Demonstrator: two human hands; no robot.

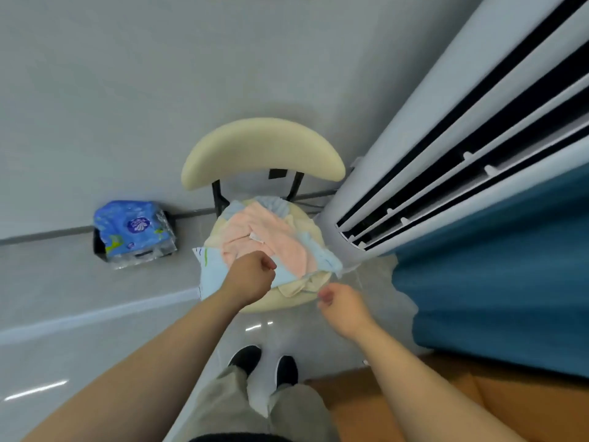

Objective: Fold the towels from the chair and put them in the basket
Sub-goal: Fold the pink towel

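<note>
Now left hand (251,277) grips the soft, rumpled pale-blue towel (211,275); right hand (339,303) curls, hold unclear.

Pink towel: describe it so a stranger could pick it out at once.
Find the cream chair beside the tall white air conditioner. Towels are heaped on its round seat. The pink towel lies on top, the only pink one, over a pale blue towel and a yellow towel.
</note>
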